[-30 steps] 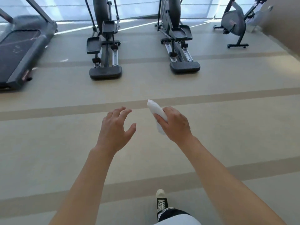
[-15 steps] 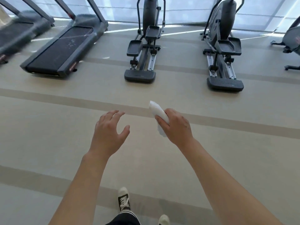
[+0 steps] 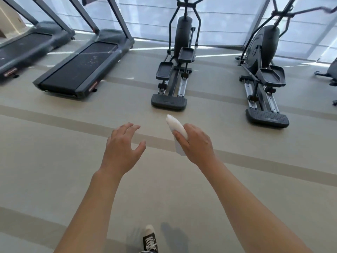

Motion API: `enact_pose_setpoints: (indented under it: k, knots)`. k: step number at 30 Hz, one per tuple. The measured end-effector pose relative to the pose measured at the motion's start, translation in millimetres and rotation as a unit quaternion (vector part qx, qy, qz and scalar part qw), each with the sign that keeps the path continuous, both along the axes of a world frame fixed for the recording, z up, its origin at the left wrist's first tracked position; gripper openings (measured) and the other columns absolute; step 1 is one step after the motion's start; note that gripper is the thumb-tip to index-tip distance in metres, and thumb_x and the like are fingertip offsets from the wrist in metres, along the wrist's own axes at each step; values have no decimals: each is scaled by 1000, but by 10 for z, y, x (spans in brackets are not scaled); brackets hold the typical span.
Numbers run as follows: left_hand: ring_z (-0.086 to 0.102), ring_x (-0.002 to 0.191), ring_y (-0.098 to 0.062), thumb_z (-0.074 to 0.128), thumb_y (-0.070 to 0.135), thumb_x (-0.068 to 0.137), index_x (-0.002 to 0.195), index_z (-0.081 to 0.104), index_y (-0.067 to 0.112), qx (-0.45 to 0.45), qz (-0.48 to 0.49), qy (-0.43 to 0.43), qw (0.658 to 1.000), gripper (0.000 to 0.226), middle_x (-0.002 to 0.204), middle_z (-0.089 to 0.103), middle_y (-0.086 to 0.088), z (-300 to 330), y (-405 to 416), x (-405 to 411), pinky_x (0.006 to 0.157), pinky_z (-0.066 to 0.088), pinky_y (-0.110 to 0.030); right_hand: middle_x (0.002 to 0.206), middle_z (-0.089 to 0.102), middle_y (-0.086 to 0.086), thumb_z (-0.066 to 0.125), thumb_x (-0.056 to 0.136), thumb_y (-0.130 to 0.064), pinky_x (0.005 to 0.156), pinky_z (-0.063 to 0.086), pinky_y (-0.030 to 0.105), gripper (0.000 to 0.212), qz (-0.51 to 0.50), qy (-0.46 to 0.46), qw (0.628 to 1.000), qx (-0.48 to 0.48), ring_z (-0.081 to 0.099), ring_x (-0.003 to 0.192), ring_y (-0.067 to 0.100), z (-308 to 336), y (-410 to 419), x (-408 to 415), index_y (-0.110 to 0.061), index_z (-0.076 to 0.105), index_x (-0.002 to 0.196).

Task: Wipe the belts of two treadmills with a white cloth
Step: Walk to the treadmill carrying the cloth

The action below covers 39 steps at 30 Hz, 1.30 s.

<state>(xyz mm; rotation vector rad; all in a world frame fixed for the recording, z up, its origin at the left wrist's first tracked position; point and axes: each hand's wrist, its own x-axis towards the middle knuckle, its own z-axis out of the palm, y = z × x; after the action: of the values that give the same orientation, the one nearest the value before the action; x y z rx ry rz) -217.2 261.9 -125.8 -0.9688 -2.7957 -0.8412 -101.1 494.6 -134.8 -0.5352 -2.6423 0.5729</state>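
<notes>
— While the right hand [image 3: 196, 143] grips the rolled white cloth [image 3: 176, 127], why is the left hand [image 3: 122, 148] spread and holding nothing?

— Probably for balance; neither belt is reached yet. Both treadmills sit far left: the nearer treadmill [image 3: 82, 68] shows pale specks on its belt, the further treadmill [image 3: 27, 46] beyond it.

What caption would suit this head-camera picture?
Right hand holding a white cloth, left hand open, facing two treadmills across the gym floor.

right hand [image 3: 197, 144] grips cloth [image 3: 176, 126] | left hand [image 3: 122, 146] empty | treadmills [image 3: 80, 68] ahead, seemingly dusty
</notes>
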Motion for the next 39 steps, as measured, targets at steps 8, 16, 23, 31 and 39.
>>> enact_pose_setpoints:
  k: [8, 16, 23, 31, 39]
  knots:
    - [45, 140, -26, 62, 44, 96, 143, 58, 22, 3, 20, -4, 1000, 53, 149, 54, -3, 69, -187, -987, 114, 43, -52, 80, 53, -6, 44, 100, -58, 61, 42, 37, 40, 38, -14, 999, 17, 50, 72, 20, 84, -271, -1203, -21, 52, 89]
    - [43, 141, -25, 64, 42, 98, 145, 56, 23, -9, 46, -6, 999, 52, 151, 52, -2, 52, -9, -1740, 114, 43, -52, 83, 56, -6, 45, 100, -58, 63, 48, 39, 41, 57, -6, 998, 11, 54, 72, 19, 53, -14, -2042, -20, 56, 93]
    - [43, 140, -25, 63, 43, 98, 145, 56, 23, -17, 80, -4, 997, 51, 151, 53, -1, -25, 537, -2485, 114, 42, -51, 84, 56, -7, 45, 100, -59, 63, 47, 38, 39, 92, -1, 996, 12, 53, 74, 16, -47, 596, -2926, -22, 56, 92]
    - [41, 140, -24, 64, 41, 98, 145, 56, 24, -20, 119, -22, 992, 51, 151, 52, 0, -55, 1485, -3346, 116, 41, -52, 80, 54, -7, 45, 100, -58, 61, 39, 35, 39, 125, -17, 992, 10, 50, 73, 17, -55, 1585, -3954, -21, 52, 88]
    - [41, 140, -23, 62, 42, 98, 145, 56, 24, -23, 155, -37, 987, 50, 150, 51, 1, -22, 2107, -3880, 116, 40, -52, 81, 54, -8, 44, 101, -59, 63, 47, 36, 40, 150, -22, 988, 14, 52, 72, 15, -55, 2287, -4730, -22, 54, 91]
